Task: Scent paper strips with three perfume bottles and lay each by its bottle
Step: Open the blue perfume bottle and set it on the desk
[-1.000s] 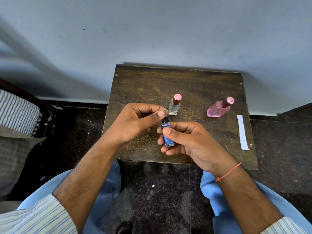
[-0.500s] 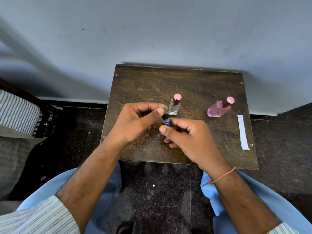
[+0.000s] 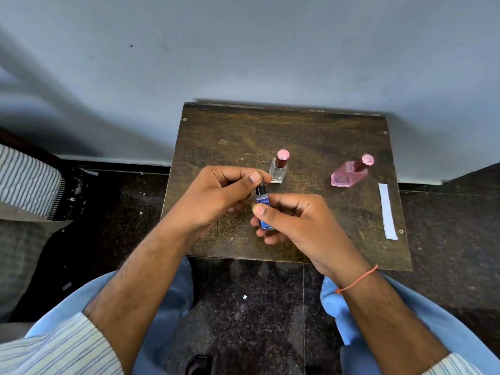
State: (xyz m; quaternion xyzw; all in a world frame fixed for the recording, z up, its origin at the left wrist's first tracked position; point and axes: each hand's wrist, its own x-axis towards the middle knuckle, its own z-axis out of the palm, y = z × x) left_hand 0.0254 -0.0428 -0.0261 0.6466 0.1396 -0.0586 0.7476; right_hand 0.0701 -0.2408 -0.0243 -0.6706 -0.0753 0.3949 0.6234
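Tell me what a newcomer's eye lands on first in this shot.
The two hands at the table's near middle: the right hand grips a small blue bottle while the left hand pinches its dark cap. Behind them a clear bottle with a pink cap stands upright; further right a pink bottle stands with a white paper strip lying near the table edge.

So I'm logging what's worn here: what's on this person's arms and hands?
Both hands are bare. The left hand has no wristband; the right hand has a thin orange thread at its wrist. Pale striped sleeves are pushed up both forearms.
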